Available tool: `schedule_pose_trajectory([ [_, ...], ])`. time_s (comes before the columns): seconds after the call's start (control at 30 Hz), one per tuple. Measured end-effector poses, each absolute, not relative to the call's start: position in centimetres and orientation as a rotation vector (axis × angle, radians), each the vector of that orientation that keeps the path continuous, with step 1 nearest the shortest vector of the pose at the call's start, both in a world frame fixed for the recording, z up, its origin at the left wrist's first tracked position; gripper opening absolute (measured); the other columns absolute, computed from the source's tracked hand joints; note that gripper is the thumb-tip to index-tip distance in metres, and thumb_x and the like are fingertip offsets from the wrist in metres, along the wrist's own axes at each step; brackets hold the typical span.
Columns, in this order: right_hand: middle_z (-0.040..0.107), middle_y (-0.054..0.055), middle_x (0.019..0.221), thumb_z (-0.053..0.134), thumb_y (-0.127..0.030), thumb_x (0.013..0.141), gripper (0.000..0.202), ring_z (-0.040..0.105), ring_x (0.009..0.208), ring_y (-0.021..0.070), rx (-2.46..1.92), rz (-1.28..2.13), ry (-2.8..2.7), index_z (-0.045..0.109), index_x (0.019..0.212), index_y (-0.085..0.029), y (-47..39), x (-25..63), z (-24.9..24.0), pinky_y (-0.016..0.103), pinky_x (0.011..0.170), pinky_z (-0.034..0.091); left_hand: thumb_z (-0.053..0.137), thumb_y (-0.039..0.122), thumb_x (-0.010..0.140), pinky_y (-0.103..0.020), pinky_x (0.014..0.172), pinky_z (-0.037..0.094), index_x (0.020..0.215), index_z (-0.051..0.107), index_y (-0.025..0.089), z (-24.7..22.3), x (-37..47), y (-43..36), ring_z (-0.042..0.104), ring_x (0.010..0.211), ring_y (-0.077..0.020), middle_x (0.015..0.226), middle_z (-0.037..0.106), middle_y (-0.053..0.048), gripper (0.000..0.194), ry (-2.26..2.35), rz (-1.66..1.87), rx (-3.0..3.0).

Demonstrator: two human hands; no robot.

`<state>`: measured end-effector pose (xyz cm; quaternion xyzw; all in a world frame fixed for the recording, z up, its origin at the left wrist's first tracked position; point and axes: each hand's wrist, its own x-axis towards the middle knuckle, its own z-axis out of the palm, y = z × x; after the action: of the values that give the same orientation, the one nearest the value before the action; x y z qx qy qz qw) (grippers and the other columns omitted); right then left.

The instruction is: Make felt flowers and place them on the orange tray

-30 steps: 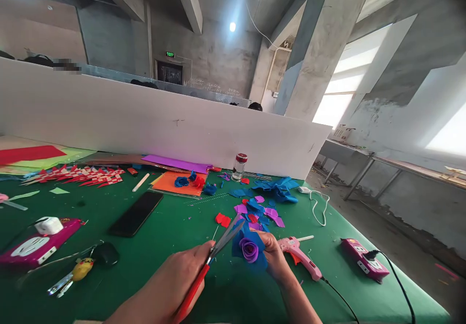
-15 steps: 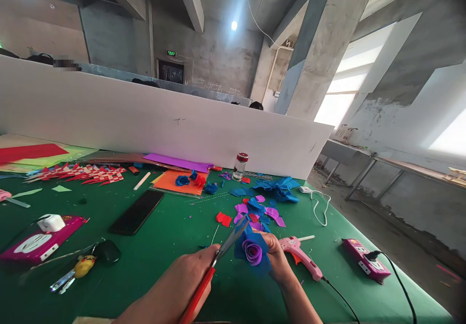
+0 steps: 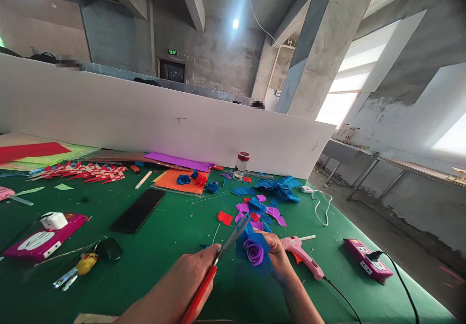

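Note:
Red-handled scissors [image 3: 202, 291] are held in my left hand [image 3: 185, 278], their blades pointing up and right to the edge of a blue and purple paper flower [image 3: 254, 251]. My right hand [image 3: 278, 256] grips this flower at its right side, with the fingers partly hidden behind the blue outer paper. The purple centre is a spiral rose shape facing the camera. Behind the flower lie loose blue, purple and red paper petals [image 3: 274, 212]. A pink glue gun [image 3: 304, 257] rests just right of my right hand.
A black phone [image 3: 138, 211], a keychain [image 3: 86, 263] and a magenta power strip [image 3: 36, 244] lie left. Another strip [image 3: 367, 261] is at right. A glass jar [image 3: 241, 166] stands near the white partition [image 3: 163, 115], beside orange paper [image 3: 171, 181].
The scissor blades look closer together at the blue paper's edge. The whole view has shifted slightly; both hands keep their holds.

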<state>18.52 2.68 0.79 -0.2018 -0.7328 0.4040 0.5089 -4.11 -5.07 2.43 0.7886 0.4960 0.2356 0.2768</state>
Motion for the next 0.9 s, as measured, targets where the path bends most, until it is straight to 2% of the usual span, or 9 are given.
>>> schedule_pose_trajectory([
  [0.17, 0.054, 0.001, 0.051, 0.063, -0.053, 0.081, 0.047, 0.049, 0.057, 0.0173, -0.489, 0.937, -1.772, 0.057, 0.048, -0.020, 2.6, 18.5, 1.2, 0.030, 0.060, 0.046, 0.042, 0.019, 0.090, -0.024, 0.047, 0.025, 0.104, 0.052, 0.022, 3.1, -4.2, -5.4, 0.039, 0.049, -0.0113, 0.065, 0.055, 0.001, 0.018, 1.300, 0.634, 2.087],
  [0.33, 0.058, 0.003, 0.056, 0.064, -0.054, 0.081, 0.043, 0.054, 0.063, 0.0195, -0.490, 0.936, -1.818, 0.063, 0.054, -0.020, 2.8, 19.2, 0.8, 0.031, 0.065, 0.047, 0.043, 0.021, 0.089, -0.023, 0.048, 0.028, 0.106, 0.053, 0.022, 3.4, -4.4, -5.6, 0.044, 0.052, -0.0112, 0.072, 0.059, 0.000, 0.019, 1.270, 0.657, 2.070],
  [0.53, 0.062, 0.002, 0.063, 0.065, -0.046, 0.083, 0.035, 0.057, 0.066, 0.0192, -0.467, 0.950, -1.865, 0.067, 0.059, -0.020, 3.2, 19.8, 0.6, 0.034, 0.076, 0.047, 0.044, 0.030, 0.090, -0.022, 0.046, 0.027, 0.095, 0.055, 0.021, 2.9, -4.5, -5.5, 0.042, 0.049, -0.0100, 0.068, 0.058, 0.000, 0.015, 1.292, 0.642, 2.040],
  [0.73, 0.063, 0.003, 0.064, 0.061, -0.052, 0.084, 0.039, 0.056, 0.066, 0.0213, -0.518, 0.960, -1.873, 0.066, 0.058, -0.025, 2.8, 20.1, 1.4, 0.035, 0.074, 0.048, 0.045, 0.033, 0.090, -0.022, 0.048, 0.029, 0.096, 0.056, 0.020, 3.7, -4.5, -5.9, 0.043, 0.049, -0.0107, 0.065, 0.055, 0.000, 0.018, 1.271, 0.696, 2.053],
  [0.9, 0.063, 0.002, 0.065, 0.061, -0.050, 0.085, 0.038, 0.058, 0.068, 0.0204, -0.457, 0.973, -1.877, 0.068, 0.058, -0.023, 3.1, 20.5, 1.4, 0.034, 0.073, 0.049, 0.044, 0.037, 0.090, -0.022, 0.047, 0.030, 0.096, 0.057, 0.021, 4.1, -4.5, -6.0, 0.042, 0.047, -0.0105, 0.062, 0.053, 0.001, 0.022, 1.282, 0.722, 2.013],
])
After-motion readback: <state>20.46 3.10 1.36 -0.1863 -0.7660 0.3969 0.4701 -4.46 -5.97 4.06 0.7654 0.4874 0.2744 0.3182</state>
